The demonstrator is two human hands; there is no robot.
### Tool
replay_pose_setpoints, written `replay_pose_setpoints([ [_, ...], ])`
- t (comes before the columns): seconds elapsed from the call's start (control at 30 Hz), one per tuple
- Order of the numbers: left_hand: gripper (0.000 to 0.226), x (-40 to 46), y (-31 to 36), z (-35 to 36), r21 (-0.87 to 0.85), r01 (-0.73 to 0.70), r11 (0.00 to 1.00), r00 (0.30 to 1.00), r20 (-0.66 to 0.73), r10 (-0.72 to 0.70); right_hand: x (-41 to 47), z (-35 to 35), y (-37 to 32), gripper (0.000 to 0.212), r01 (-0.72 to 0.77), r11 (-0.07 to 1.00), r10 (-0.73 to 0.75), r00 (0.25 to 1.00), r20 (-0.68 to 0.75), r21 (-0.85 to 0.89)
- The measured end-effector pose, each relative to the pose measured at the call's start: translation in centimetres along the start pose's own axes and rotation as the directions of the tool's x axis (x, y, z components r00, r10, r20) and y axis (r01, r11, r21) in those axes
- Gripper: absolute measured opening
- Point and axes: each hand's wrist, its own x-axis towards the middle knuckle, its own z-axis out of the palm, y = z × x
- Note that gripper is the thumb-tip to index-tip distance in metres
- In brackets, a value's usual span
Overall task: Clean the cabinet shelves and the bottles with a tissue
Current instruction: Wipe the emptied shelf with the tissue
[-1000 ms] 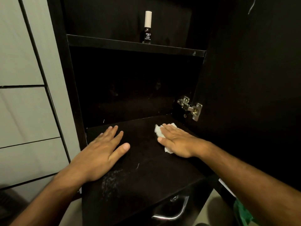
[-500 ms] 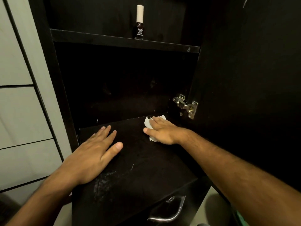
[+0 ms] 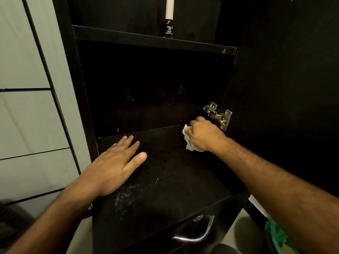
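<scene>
A black cabinet stands open in front of me. My right hand (image 3: pixel 203 135) grips a crumpled white tissue (image 3: pixel 188 142) at the back right corner of the lower shelf (image 3: pixel 165 176), just below the door hinge. My left hand (image 3: pixel 117 162) lies flat on the left side of that shelf, fingers straight. Pale dust marks show near the shelf's front. A small dark bottle (image 3: pixel 169 21) with a tall white cap stands upright on the upper shelf (image 3: pixel 146 40).
The open black door (image 3: pixel 284 88) fills the right side, held by a metal hinge (image 3: pixel 218 114). A drawer with a curved metal handle (image 3: pixel 194 235) sits under the shelf. Pale tiled wall (image 3: pixel 27 107) on the left. Something green (image 3: pixel 275 235) lies at the bottom right.
My right hand has slid the tissue from the shelf's middle right back into the rear right corner, and its fingers have curled round it. My left hand has stayed flat in place.
</scene>
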Motion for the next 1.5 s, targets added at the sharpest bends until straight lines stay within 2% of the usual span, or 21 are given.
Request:
replay_pose_setpoints([
  [0.03, 0.118, 0.0, 0.0, 0.0, 0.000, -0.001, 1.000, 1.000, -0.001, 0.001, -0.5, -0.1, -0.1, 0.042, 0.020, 0.999, -0.020, 1.000, 0.011, -0.030],
  [0.13, 0.121, 0.0, 0.2, -0.1, 0.005, 0.003, 1.000, 1.000, 0.010, -0.003, -1.0, 0.8, 0.3, 0.043, 0.068, 0.994, -0.051, 0.980, 0.194, -0.086],
  [0.2, 0.122, -0.1, 0.3, -0.2, 0.002, 0.012, 1.000, 1.000, 0.017, -0.012, 0.1, 1.3, 0.9, 0.059, -0.002, 1.000, 0.007, 0.968, 0.253, -0.022],
  [0.3, 0.121, -0.1, 0.3, -0.2, -0.006, 0.006, 1.000, 1.000, 0.011, -0.006, 3.1, 2.2, 0.9, 0.100, -0.153, 0.988, 0.141, 0.956, 0.259, 0.029],
  [0.37, 0.116, -0.1, 0.3, -0.2, -0.003, 0.009, 1.000, 1.000, 0.006, -0.009, 5.4, 3.1, 0.9, 0.111, -0.196, 0.976, 0.166, 0.952, 0.257, 0.092],
  [0.5, 0.105, 0.0, 0.3, 0.0, -0.024, -0.004, 1.000, 1.000, -0.013, 0.003, 5.5, 3.2, -0.3, 0.092, -0.201, 0.972, 0.159, 0.945, 0.287, 0.124],
  [0.6, 0.105, 0.0, -0.1, 0.2, -0.044, -0.003, 0.999, 1.000, -0.024, 0.002, 4.7, 3.7, -2.2, 0.089, -0.163, 0.981, 0.124, 0.943, 0.309, 0.106],
  [0.73, 0.116, -0.1, -0.1, 0.2, -0.053, -0.002, 0.999, 1.000, -0.029, 0.001, 3.9, 4.1, -4.2, 0.091, -0.002, 0.994, -0.035, 0.938, 0.345, 0.106],
  [0.83, 0.121, -0.2, -0.1, 0.2, -0.052, 0.001, 0.999, 1.000, -0.015, -0.001, 2.5, 3.6, -2.9, 0.076, 0.139, 0.977, -0.188, 0.920, 0.344, 0.163],
  [0.9, 0.120, -0.1, -0.1, 0.2, -0.056, -0.007, 0.998, 1.000, -0.018, 0.006, 2.0, 3.0, -1.4, 0.074, 0.102, 0.983, -0.152, 0.921, 0.358, 0.155],
  [1.0, 0.117, -0.1, -0.3, 0.2, -0.043, -0.012, 0.999, 1.000, -0.015, 0.011, 2.9, 2.8, 0.6, 0.086, 0.002, 0.998, -0.021, 0.945, 0.327, 0.059],
  [1.1, 0.109, 0.0, -0.3, 0.3, -0.038, -0.014, 0.999, 1.000, -0.018, 0.014, 4.7, 3.0, 0.9, 0.094, -0.079, 0.994, 0.052, 0.950, 0.308, 0.079],
  [1.17, 0.107, 0.1, -0.3, 0.3, -0.038, -0.017, 0.999, 0.999, -0.032, 0.016, 5.3, 3.1, 0.7, 0.096, -0.099, 0.989, 0.058, 0.947, 0.316, 0.112],
  [1.27, 0.115, 0.0, -0.5, 0.4, -0.047, -0.018, 0.999, 0.999, -0.033, 0.016, 5.1, 2.8, 0.7, 0.078, -0.101, 0.977, 0.037, 0.946, 0.321, 0.186],
  [1.33, 0.117, 0.0, -0.6, 0.4, -0.053, -0.017, 0.998, 0.999, -0.039, 0.015, 4.5, 2.6, 0.9, 0.084, -0.126, 0.965, 0.049, 0.949, 0.312, 0.231],
  [1.43, 0.120, 0.0, -0.6, 0.4, -0.063, -0.014, 0.998, 0.999, -0.038, 0.011, 2.6, 2.4, 0.8, 0.109, -0.146, 0.984, 0.104, 0.938, 0.331, 0.102],
  [1.5, 0.119, 0.0, -0.6, 0.4, -0.069, -0.008, 0.998, 0.999, -0.035, 0.006, 0.4, 2.0, 0.7, 0.104, -0.103, 0.992, 0.071, 0.931, 0.358, 0.071],
])
